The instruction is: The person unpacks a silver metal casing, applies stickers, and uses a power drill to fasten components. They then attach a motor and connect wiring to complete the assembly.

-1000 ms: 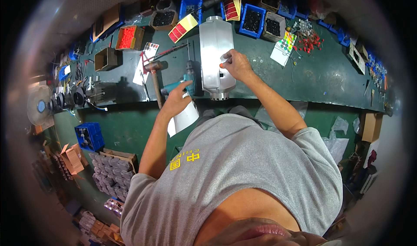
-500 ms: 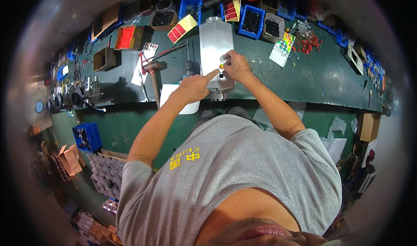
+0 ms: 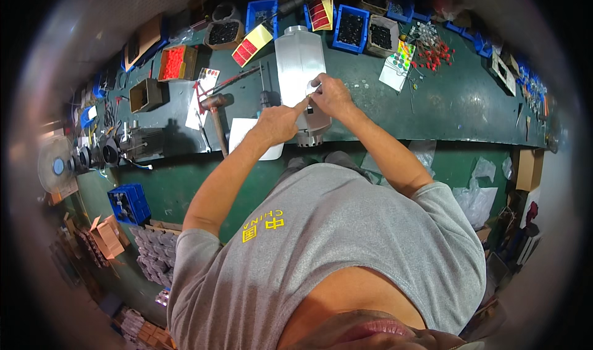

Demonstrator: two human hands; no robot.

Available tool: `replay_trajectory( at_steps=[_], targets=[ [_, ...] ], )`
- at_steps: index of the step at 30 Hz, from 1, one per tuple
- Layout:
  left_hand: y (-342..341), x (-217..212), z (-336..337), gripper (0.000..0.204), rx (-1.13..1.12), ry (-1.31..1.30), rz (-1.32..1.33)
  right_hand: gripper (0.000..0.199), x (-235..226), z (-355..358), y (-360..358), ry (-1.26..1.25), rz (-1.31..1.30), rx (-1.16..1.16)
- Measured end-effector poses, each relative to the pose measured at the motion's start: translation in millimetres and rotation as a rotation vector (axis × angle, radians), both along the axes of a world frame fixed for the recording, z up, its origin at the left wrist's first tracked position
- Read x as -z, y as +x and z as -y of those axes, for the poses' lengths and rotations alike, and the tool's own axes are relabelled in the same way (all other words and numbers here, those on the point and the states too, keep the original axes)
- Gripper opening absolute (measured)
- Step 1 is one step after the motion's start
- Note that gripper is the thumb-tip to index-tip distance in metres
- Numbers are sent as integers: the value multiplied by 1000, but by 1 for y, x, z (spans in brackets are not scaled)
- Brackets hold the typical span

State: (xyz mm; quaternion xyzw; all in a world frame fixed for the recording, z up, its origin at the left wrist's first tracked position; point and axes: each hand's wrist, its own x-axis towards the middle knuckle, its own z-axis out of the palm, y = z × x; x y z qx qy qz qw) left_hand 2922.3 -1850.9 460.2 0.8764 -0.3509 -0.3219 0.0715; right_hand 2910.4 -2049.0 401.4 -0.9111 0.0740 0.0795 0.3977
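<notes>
A long silver metal housing (image 3: pixel 300 57) lies lengthwise on the green bench, its vented end at the front edge. My left hand (image 3: pixel 278 123) comes in from the left with the index finger stretched out, its tip touching the housing's upper face; the other fingers are curled and hold nothing. Close against that fingertip, my right hand (image 3: pixel 333 97) is closed in a pinch over the same spot. What the pinch holds is hidden, with only a hint of yellow between the hands. Just below the fingertips sits a small dark opening (image 3: pixel 310 110) in the housing.
Left of the housing lie a hammer (image 3: pixel 214 106), a white sheet (image 3: pixel 241 129) and a power drill (image 3: pixel 267 100). Blue bins (image 3: pixel 351 30) and boxes of small parts line the back. A sheet of round stickers (image 3: pixel 395 69) and red-tipped pieces (image 3: pixel 435 54) are at the right.
A small yellow-and-red piece at my right fingertips was visible before and is now mostly covered. My left index finger has come closer to the right fingertips. The whole view has shifted slightly.
</notes>
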Motion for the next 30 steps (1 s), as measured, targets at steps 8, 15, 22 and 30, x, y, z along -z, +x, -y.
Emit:
replay_trajectory(
  at_steps=[8,15,22,30],
  targets=[
    [3,1,6,79,23,-20,37,25,15,37,-18,204,211,219],
    [17,-6,13,75,17,-41,-1,25,20,36,-49,560,117,239],
    [20,-78,53,86,-97,-599,-437,64,-50,51,-57,918,-26,-6],
    [18,-54,47,71,-197,-483,-229,21,-36,174,-60,712,-171,292]
  ],
)
